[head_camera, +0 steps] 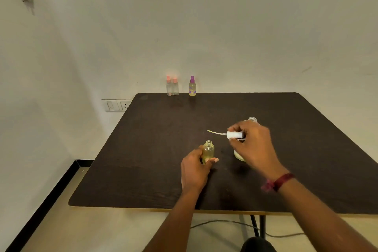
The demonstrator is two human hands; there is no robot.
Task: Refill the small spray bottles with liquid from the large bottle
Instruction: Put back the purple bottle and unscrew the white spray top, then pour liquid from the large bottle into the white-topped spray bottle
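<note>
Left hand [194, 172] grips small bottle [208, 150]; right hand [253, 145] pinches sprayer [235, 135].

Desk [163, 170]: dark wood look, matt, grainy. Small open bottle [208, 150]: clear yellowish plastic, smooth, shiny. White spray top [235, 135]: plastic. Wristband [280, 181]: red cloth. Wall [225, 37]: matt paint.

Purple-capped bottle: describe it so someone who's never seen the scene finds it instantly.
Start at the dark table and go to its far edge, against the wall. Three small spray bottles stand there: two pink-capped clear bottles side by side, then the purple-capped bottle to their right. Only it has a purple cap, yellowish contents and purple prints.
</note>
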